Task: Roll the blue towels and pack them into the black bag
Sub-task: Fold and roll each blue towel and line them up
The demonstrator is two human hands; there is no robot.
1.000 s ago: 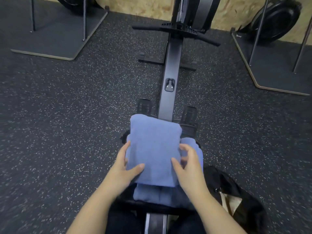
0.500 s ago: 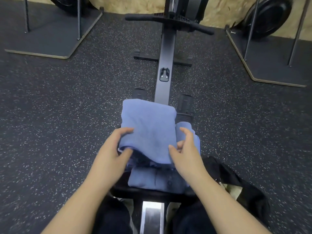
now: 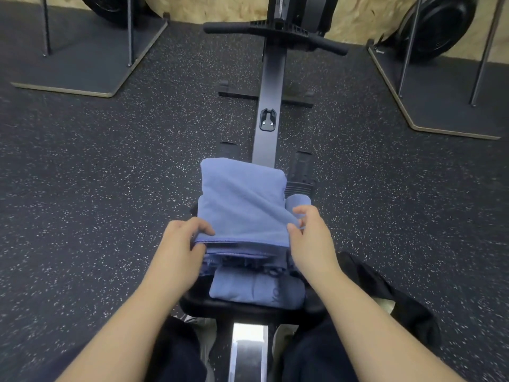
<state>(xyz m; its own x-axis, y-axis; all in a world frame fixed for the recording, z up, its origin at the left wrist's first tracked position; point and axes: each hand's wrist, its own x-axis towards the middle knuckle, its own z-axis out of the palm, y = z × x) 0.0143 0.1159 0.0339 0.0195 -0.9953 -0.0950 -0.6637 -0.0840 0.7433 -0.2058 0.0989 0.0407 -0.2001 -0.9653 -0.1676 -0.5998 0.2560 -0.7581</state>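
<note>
Both hands have lifted the top blue towel's near edge off the stack on the rower seat. Left hand pinches its left corner, right hand the right corner. Black bag lies on the floor at right.

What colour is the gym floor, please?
Dark grey floor with white speckles, shown in the head view.

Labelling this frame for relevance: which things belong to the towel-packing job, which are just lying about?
Job:
- top blue towel, gripped at its near edge by left hand and right hand
- folded blue towel on the rower seat
- black bag on the floor

Lying about:
- rowing machine rail and handle
- floor platforms
</note>
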